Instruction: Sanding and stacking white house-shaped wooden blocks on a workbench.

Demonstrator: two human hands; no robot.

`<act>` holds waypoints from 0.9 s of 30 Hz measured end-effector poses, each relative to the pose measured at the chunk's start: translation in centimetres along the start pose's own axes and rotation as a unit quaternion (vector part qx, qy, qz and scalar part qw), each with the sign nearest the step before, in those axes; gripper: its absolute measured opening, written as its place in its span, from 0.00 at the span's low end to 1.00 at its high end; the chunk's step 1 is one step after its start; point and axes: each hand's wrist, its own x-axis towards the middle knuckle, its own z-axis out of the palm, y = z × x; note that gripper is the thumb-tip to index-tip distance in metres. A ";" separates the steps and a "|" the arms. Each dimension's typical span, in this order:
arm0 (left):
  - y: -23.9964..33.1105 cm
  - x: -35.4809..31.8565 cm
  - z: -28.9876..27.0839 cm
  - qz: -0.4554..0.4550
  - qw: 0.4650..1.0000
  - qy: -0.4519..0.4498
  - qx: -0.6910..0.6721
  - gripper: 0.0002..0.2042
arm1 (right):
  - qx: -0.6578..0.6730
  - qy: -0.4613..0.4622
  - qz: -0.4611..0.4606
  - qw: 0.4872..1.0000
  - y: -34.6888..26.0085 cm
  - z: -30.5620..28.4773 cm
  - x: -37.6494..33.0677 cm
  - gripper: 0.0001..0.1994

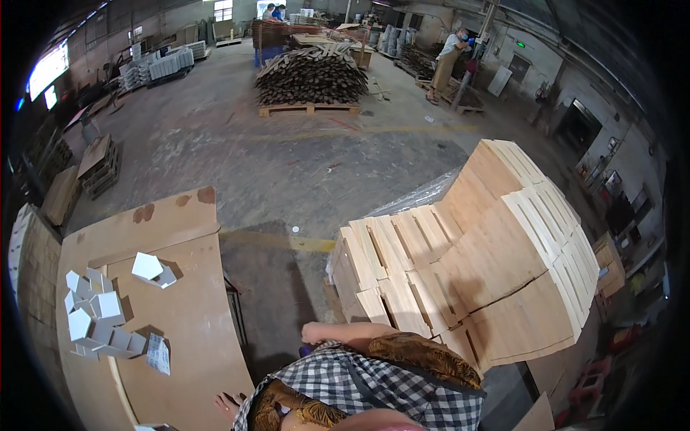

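Observation:
My left hand (228, 406) lies at the near right edge of a cardboard-covered table (194, 323), its fingers stretched out and apart. Held across the front of my body, my right hand (314, 332) has its fingers curled in; whatever they may hold is hidden. A small purple patch shows just below it. On the cardboard, beyond my left hand, stands a cluster of white angular box-like pieces (110, 307). A similar white piece (153, 270) sits apart from them, farther off. Beside the cluster lies a small printed sheet (158, 354).
Stacked wooden box-like panels (496, 266) rise close on my right. A narrow wooden strip (119, 384) runs along the table. Farther off, a pallet (309, 110) carries a pile of dark wood pieces (313, 75). A person in an apron (445, 65) stands at the far right.

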 end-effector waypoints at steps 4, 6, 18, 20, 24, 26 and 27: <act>6.6 -2.2 -8.2 -0.062 0.996 0.036 -0.059 0.24 | 0.051 0.185 -0.169 0.967 -6.6 -0.4 -1.1 0.13; 7.0 -2.4 -8.1 -0.077 0.985 0.075 -0.133 0.22 | 0.024 0.199 -0.173 0.964 -11.2 -1.1 -2.6 0.12; 4.0 -8.9 -14.7 -0.177 0.917 0.187 -0.306 0.21 | -0.213 0.128 -0.374 0.894 -20.6 4.0 -4.4 0.23; 2.3 -10.5 -14.8 -0.212 0.900 0.234 -0.300 0.21 | -0.218 0.102 -0.379 0.893 -21.5 5.9 -4.5 0.24; -0.6 -13.9 -14.8 -0.294 0.808 0.358 -0.363 0.23 | -0.331 0.009 -0.344 0.879 -23.1 9.9 -2.1 0.25; 0.0 -14.3 -15.4 -0.402 0.755 0.379 -0.353 0.22 | -0.387 0.071 -0.360 0.846 -22.9 10.9 -2.7 0.20; -1.3 -14.4 -14.2 -0.384 0.754 0.414 -0.335 0.21 | -0.485 0.052 -0.378 0.787 -21.6 11.7 -1.0 0.22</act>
